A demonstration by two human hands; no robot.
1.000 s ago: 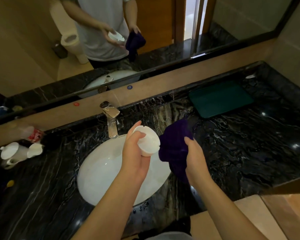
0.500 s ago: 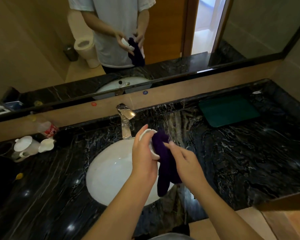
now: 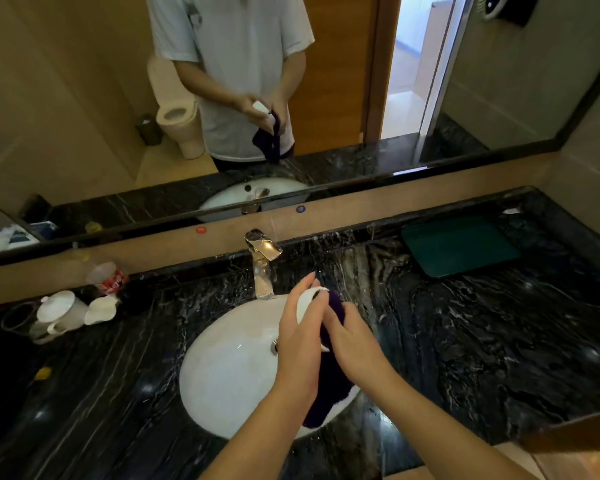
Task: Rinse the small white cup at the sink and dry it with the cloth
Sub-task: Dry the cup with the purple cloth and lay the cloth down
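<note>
**Over the sink: one cup, one cloth, two hands**

Above one white sink (image 3: 229,368), the left hand (image 3: 300,344) curls round one small white cup (image 3: 305,301), held on its side. Just beside it, the right hand (image 3: 352,341) grips one dark purple cloth (image 3: 329,386), pushing a bunched end into the cup's mouth while the rest hangs down over the basin. One metal tap (image 3: 262,261) stands behind. On the black marble counter (image 3: 465,341) sit one green tray (image 3: 458,247) at right and, at left, one white teapot (image 3: 58,311), one tipped white cup (image 3: 101,310) and one plastic bottle (image 3: 106,277).
</note>
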